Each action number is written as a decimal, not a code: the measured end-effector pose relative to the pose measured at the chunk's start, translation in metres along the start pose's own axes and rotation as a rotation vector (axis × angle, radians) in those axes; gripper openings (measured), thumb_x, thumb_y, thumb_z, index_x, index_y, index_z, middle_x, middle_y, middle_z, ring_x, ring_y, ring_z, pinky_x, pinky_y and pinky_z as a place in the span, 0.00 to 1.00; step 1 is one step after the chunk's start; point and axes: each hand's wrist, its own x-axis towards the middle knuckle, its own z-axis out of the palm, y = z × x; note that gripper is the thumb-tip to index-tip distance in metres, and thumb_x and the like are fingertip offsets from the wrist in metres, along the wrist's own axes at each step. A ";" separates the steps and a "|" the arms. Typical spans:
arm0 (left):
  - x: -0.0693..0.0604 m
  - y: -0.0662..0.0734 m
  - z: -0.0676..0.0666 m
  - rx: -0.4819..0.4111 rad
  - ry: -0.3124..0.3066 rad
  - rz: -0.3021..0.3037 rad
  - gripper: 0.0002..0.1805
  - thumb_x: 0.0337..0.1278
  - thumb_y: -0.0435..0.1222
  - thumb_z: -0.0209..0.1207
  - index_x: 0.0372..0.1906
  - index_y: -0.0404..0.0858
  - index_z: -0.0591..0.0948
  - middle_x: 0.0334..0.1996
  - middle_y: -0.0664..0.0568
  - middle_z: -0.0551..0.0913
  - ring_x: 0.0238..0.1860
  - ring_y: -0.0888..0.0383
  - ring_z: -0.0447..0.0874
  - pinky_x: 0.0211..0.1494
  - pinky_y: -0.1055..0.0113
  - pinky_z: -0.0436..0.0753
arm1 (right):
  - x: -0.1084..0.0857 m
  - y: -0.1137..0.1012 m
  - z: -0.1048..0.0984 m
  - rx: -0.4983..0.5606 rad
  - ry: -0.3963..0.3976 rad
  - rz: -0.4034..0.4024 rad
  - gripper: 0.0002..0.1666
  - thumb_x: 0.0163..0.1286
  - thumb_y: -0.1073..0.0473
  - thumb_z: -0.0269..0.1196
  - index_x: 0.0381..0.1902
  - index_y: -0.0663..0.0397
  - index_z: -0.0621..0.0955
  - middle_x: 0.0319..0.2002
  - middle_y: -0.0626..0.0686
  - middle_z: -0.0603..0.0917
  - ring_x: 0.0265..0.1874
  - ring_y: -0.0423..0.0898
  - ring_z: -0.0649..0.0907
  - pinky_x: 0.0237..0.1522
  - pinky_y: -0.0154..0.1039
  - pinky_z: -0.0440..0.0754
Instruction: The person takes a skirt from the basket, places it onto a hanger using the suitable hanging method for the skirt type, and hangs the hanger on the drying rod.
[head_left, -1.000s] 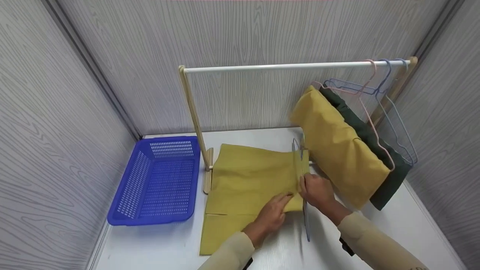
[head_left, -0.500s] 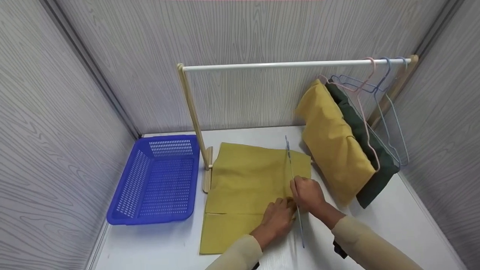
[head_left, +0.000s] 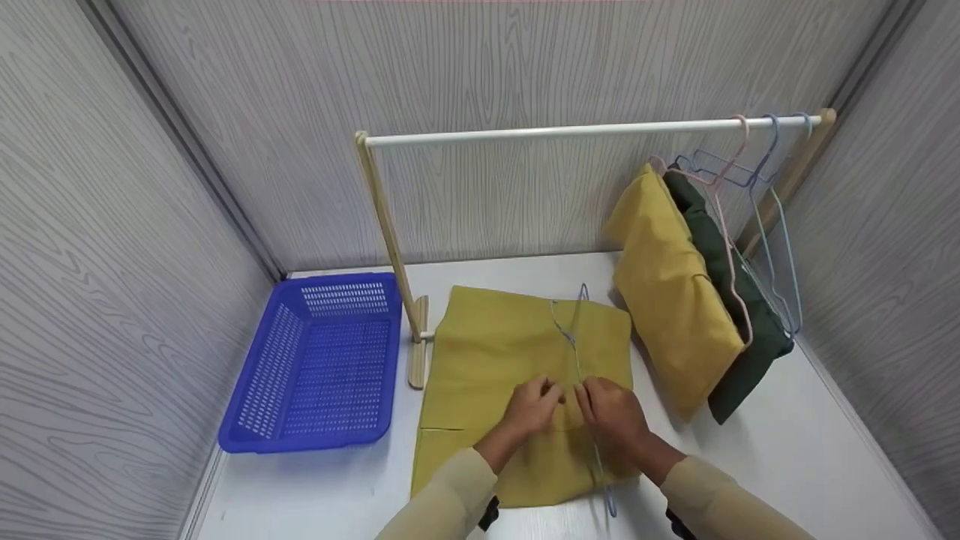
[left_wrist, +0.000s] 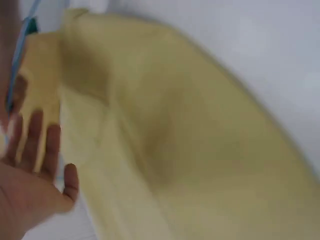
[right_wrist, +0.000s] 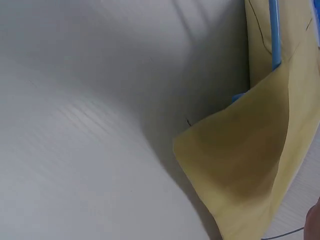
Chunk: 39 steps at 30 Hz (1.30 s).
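A mustard-yellow piece of fabric (head_left: 487,352), its garment kind unclear, lies spread on the white table in the head view. My right hand (head_left: 616,411) grips a thin blue hanger (head_left: 577,360) standing on edge across the fabric's right part. In the right wrist view, a flap of the fabric (right_wrist: 235,160) covers part of the blue hanger (right_wrist: 276,35). My left hand (head_left: 534,409) is over the fabric, just left of the hanger. Its fingers are spread and hold nothing in the left wrist view, where the hand (left_wrist: 35,185) is beside the fabric (left_wrist: 210,130).
A blue perforated basket (head_left: 330,375) sits left of the rack's wooden leg (head_left: 390,240). Above the fabric runs the white rail (head_left: 555,133). At its right end hang yellow cloth (head_left: 671,292) on a pink hanger and dark green cloth (head_left: 757,360), with blue hangers beside them.
My right hand has brought the hanger leftward and nearer. My left hand has let go of the fabric's edge and shifted left. The fabric's lower right part now spreads farther right; the hanging cloths swung right.
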 end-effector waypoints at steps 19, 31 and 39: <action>0.058 0.009 0.011 0.648 0.505 0.140 0.20 0.62 0.45 0.59 0.16 0.42 0.75 0.22 0.52 0.80 0.30 0.52 0.78 0.43 0.56 0.66 | -0.006 0.019 0.026 -0.175 -0.164 0.107 0.05 0.67 0.62 0.58 0.35 0.59 0.76 0.30 0.56 0.77 0.32 0.56 0.77 0.32 0.52 0.71; 0.058 0.014 0.009 0.829 0.469 0.141 0.19 0.70 0.47 0.53 0.25 0.44 0.83 0.29 0.56 0.85 0.36 0.55 0.78 0.44 0.58 0.63 | -0.039 0.029 0.042 -0.397 -0.444 0.115 0.20 0.72 0.63 0.54 0.59 0.62 0.76 0.58 0.59 0.78 0.57 0.59 0.75 0.47 0.63 0.70; 0.060 0.008 -0.020 0.845 0.456 0.154 0.16 0.69 0.46 0.54 0.29 0.44 0.85 0.28 0.56 0.84 0.34 0.55 0.79 0.43 0.57 0.63 | -0.038 0.028 0.038 -0.359 -0.450 0.139 0.19 0.73 0.65 0.51 0.59 0.65 0.74 0.59 0.62 0.77 0.57 0.62 0.74 0.46 0.64 0.69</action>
